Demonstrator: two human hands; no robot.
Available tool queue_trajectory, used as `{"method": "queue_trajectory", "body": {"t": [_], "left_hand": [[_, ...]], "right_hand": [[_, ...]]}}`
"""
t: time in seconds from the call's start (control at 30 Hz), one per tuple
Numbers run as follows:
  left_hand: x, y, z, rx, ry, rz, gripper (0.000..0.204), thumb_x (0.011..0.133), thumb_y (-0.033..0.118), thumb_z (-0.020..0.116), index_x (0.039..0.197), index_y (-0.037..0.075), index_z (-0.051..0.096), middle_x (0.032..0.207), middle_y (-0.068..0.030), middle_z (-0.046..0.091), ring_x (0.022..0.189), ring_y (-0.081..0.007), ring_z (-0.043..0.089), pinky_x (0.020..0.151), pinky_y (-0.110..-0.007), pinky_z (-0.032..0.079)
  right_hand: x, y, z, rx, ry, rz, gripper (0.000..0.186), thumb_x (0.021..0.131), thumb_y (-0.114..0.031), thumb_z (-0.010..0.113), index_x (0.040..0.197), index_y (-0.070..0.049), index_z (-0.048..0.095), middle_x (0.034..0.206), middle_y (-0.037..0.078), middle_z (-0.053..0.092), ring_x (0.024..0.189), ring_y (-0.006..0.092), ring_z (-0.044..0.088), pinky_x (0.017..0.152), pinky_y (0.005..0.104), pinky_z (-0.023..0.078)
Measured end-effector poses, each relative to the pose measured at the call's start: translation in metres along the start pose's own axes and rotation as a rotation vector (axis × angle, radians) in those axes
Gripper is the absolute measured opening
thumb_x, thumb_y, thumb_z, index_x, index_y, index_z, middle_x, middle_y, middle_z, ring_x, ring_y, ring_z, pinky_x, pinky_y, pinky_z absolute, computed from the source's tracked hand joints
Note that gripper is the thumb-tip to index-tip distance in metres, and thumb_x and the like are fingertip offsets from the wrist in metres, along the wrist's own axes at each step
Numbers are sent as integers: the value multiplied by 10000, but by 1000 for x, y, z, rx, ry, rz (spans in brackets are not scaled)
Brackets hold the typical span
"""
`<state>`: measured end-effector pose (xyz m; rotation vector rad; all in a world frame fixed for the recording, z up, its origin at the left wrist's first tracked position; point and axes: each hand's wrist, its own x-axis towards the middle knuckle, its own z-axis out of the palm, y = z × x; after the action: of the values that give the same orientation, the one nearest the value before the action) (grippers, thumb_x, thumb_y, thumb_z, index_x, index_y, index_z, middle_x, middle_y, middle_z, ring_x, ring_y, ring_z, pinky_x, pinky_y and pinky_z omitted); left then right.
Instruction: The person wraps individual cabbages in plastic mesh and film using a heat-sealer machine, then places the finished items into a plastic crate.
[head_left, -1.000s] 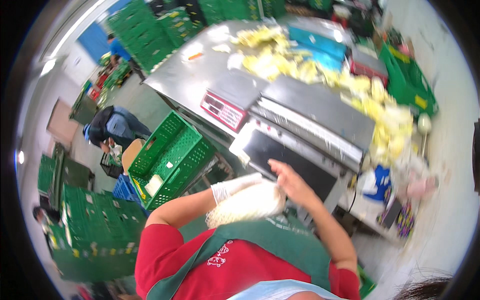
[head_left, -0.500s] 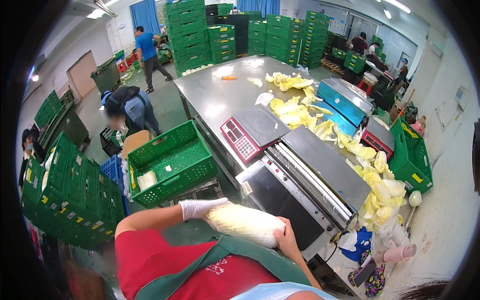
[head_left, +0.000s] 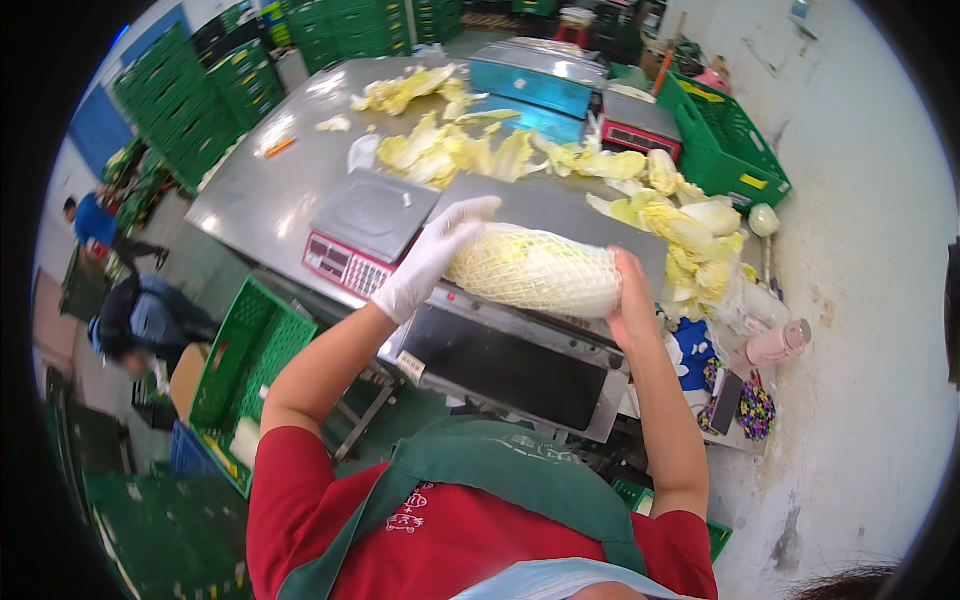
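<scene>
A napa cabbage (head_left: 540, 272) in a white mesh net lies crosswise between my hands, above the rear part of the film-wrapping machine (head_left: 505, 365). My left hand (head_left: 432, 262), in a white glove, holds its left end, thumb and fingers pointing up and right along it. Bare, my right hand (head_left: 634, 302) grips the other end, fingers partly hidden behind the cabbage. Left of the gloved hand sits a red and grey scale (head_left: 365, 232). The machine's black plate (head_left: 505, 368) shows below the cabbage.
Loose yellow cabbage leaves (head_left: 450, 150) spread across the steel table (head_left: 262, 190). A green crate (head_left: 725, 140) stands far right, another (head_left: 250, 350) at left with a cabbage inside. A pink bottle (head_left: 780, 343) is at right. A person (head_left: 155, 315) bends over at far left.
My hands have carried the netted cabbage forward, from close to my apron to over the machine. The view has turned right, so the left crate and the scale now appear further left.
</scene>
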<state>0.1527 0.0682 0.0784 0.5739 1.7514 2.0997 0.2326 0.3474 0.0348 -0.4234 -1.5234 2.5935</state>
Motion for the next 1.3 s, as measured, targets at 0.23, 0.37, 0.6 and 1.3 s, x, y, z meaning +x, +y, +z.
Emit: {"method": "queue_trajectory", "body": {"t": [0.23,0.37,0.6,1.3], "left_hand": [[158,-78,-17,-193,147,-161,414,979,383,563,1136,19,680,1081,-122,675,975,-198,645,867,-314,517],[169,-108,-28,-107,63,-173,364,1004,324,545,1162,21,669,1111,-84,674,1012,-154,626,891,-287,498],[152,-113,-42,-18,-63,-175,339,1019,289,537,1197,23,649,1166,-39,659,1080,-126,581,968,-266,444],[62,-97,-107,1262,-382,516,227,858,102,635,1073,146,690,1188,-60,643,800,-232,682,703,-354,558]], "right_hand": [[95,18,-22,-182,155,-314,318,893,-172,541,1182,-40,541,1058,74,559,954,130,500,859,279,413],[116,47,-48,-259,206,-303,269,923,-184,537,1159,-54,537,1113,73,552,1018,145,492,934,283,385],[111,55,-43,-316,231,-240,233,969,-202,509,1154,-61,500,1338,130,499,1138,183,468,1020,316,363],[11,15,-106,-1515,-344,-454,75,871,-63,546,944,-82,543,1032,78,568,862,270,624,719,331,508]]}}
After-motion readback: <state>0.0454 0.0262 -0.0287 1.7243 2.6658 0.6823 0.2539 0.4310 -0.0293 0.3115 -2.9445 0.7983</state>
